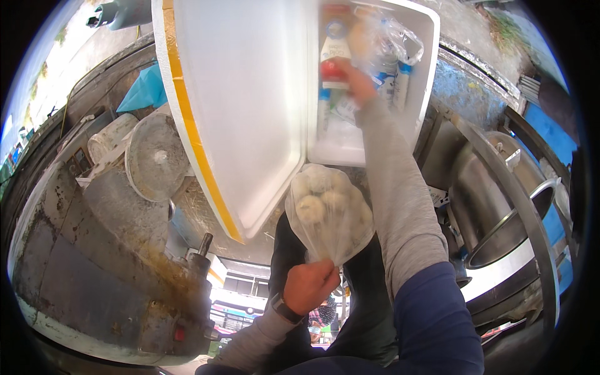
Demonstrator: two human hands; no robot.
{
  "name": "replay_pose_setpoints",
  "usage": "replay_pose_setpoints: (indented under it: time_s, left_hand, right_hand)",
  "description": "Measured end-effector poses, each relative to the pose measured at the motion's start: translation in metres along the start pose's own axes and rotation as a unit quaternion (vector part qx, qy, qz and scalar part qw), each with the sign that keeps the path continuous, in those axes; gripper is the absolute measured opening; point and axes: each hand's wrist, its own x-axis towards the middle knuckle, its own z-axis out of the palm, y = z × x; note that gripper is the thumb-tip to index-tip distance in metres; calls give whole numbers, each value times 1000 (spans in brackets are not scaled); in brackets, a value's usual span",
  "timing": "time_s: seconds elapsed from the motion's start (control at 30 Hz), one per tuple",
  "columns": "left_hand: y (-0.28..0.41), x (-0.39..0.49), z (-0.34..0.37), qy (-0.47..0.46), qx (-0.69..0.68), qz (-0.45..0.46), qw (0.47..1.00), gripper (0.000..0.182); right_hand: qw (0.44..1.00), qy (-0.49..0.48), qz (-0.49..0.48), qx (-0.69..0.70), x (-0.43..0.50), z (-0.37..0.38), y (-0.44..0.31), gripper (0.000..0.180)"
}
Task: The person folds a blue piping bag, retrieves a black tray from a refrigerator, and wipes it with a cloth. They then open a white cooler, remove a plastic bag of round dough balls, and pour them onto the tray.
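Observation:
My left hand (311, 286), with a watch at the wrist, grips the gathered neck of a clear plastic bag (330, 211). Several pale, round items show through the bag, which lies in front of my legs. My right hand (360, 84) reaches into a white foam box (337, 149) and is blurred. Beside its fingers is a red and white carton (334, 61); whether the fingers hold it I cannot tell. Clear plastic wrapping (398, 37) and blue-capped packages (401, 84) lie in the box. The large white foam lid (239, 93), edged with yellow tape, stands to the left of the box.
At the left is a worn metal machine (108, 281) with a red button, near a round, dusty lid (157, 157). A blue bag (145, 89) lies behind them. Large steel pots (487, 187) stand behind a metal frame (511, 187) on the right. A person (323, 314) is partly visible beyond my legs.

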Motion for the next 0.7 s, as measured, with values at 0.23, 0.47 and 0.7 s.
replay_pose_setpoints:
  time_s: [0.23,0.47,0.7]
  left_hand:
    - [2,2,-6,1,16,-21,1000,21]
    - [5,-2,2,18,17,-6,1000,22]
    - [14,-27,8,0,16,-9,1000,21]
  right_hand:
    - [997,-27,-53,48,-8,-3,-9,66]
    - [997,-36,-52,36,1,-9,-1,61]
    - [958,114,-196,-178,-93,43,-28,66]
